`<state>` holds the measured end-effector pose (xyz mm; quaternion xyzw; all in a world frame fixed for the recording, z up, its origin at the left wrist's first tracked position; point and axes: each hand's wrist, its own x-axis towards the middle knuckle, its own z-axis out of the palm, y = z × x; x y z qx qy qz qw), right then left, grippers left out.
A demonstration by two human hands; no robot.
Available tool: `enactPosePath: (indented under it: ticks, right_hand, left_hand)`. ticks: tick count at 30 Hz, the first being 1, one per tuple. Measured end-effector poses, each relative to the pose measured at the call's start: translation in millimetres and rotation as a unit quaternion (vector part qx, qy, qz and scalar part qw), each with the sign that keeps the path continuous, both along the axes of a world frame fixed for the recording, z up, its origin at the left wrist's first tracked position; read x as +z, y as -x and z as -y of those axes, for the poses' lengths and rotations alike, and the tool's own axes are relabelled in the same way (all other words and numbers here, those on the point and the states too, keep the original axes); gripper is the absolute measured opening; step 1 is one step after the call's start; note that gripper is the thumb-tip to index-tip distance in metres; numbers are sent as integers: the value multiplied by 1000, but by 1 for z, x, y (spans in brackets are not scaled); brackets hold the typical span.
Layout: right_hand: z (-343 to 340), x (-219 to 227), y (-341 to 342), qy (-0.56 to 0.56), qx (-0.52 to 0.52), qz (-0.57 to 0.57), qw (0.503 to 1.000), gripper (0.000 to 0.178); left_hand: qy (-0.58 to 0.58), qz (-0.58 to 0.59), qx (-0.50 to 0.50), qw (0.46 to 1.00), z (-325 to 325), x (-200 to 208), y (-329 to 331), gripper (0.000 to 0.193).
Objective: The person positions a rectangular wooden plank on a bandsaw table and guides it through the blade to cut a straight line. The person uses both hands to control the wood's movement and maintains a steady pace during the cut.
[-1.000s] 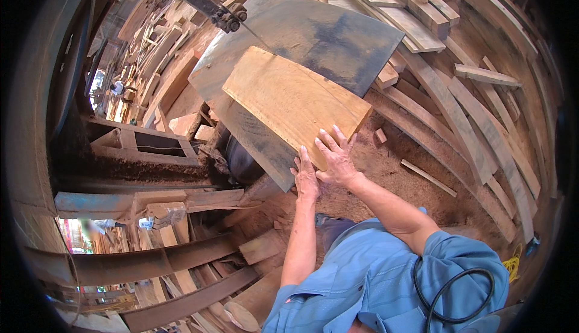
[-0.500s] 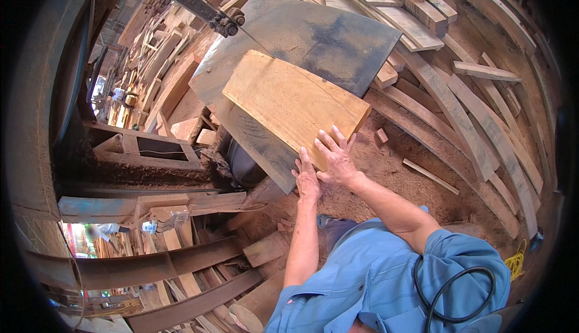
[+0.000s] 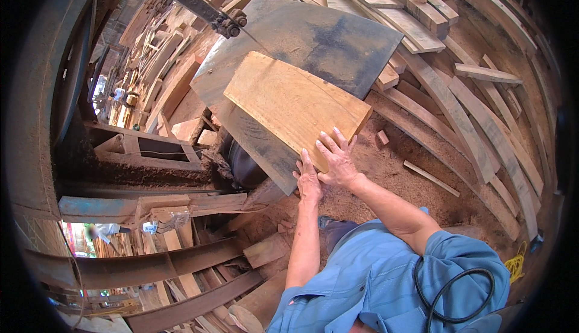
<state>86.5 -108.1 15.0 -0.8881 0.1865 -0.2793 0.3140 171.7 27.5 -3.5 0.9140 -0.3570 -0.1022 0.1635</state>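
A thick, light-brown wooden board (image 3: pixel 295 101) lies aslant on the dark, sawdust-covered metal saw table (image 3: pixel 338 43). At its far end, the thin blade of the band saw comes down from the blade guide (image 3: pixel 232 25) and meets the wood. A dark line runs along the board's top near its right edge. My right hand (image 3: pixel 339 163) rests on the near end, fingers spread over the top face. Beside it, my left hand (image 3: pixel 309 181) touches the near left corner with its fingers extended. The undersides of both hands are hidden.
Long curved planks (image 3: pixel 476 134) are stacked to the right, more boards (image 3: pixel 416 19) at the back right. A loose stick (image 3: pixel 431 178) lies on the sawdust floor. The saw's rusty frame (image 3: pixel 33 122) stands left, and metal beams (image 3: pixel 139 266) cross the lower left. People appear blurred beyond.
Almost nothing differs. The board, saw table and both hands sit at nearly the same place, with only a very slight shift of the whole view.
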Motion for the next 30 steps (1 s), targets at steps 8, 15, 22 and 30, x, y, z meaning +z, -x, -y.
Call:
enactPosePath:
  ticks: [8, 15, 22, 30]
  right_hand:
    - [0, -1, -2, -2, -2, 6, 1000, 87]
    - [1, -3, -3, 0, 0, 8, 1000, 88]
    - [1, -1, -3, 1, -2, 9, 1000, 87]
    - [3, -4, -5, 2, -6, 20, 1000, 87]
  left_hand:
    - [14, -26, 5, 1000, 1, 5, 1, 125]
    - [4, -17, -4, 1000, 2, 7, 2, 138]
    - [12, -23, 0, 1000, 1, 5, 2, 137]
    - [1, -24, -1, 1000, 4, 9, 1, 138]
